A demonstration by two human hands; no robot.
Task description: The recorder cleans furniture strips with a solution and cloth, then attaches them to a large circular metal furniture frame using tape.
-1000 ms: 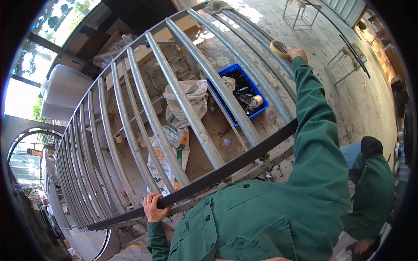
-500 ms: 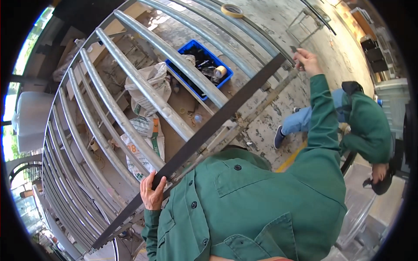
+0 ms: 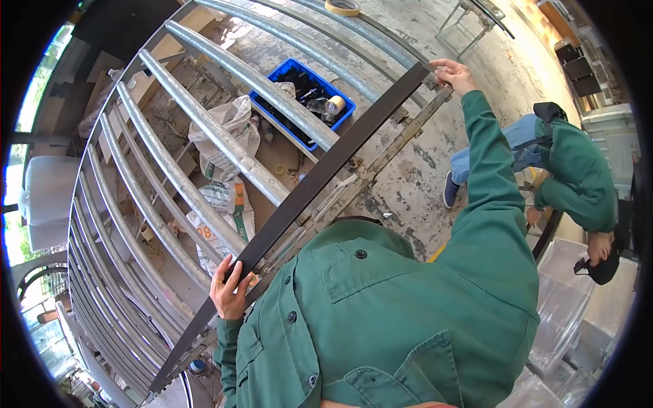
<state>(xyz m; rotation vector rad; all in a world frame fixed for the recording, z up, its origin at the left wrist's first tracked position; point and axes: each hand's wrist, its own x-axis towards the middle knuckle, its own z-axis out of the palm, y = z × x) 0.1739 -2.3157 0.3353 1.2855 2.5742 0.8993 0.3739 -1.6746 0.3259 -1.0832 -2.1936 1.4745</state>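
Observation:
A long dark brown bar (image 3: 320, 178) lies slantwise across a rack of metal tubes (image 3: 224, 146), from lower left to upper right. My left hand (image 3: 230, 292) grips its lower part, with the fingers over the top and the thumb close by. My right arm is stretched out, and my right hand (image 3: 457, 77) closes with fingertips and thumb on the bar's upper right end. Whether a small piece is between those fingertips is hidden. Along the near side of the bar runs the rack's worn metal edge rail (image 3: 401, 141).
Below the tubes, a blue crate (image 3: 345, 115) holds dark items and a tape roll. White sacks (image 3: 221, 197) lie beside it. Another tape roll (image 3: 342, 7) rests on the far tubes. At right, a person in green (image 3: 578, 166) bends over near plastic-wrapped goods (image 3: 564, 285).
My right hand has come onto the bar's end; before, it was just off it with a small dark piece in the fingertips. My left hand keeps its grip, fingers slightly shifted.

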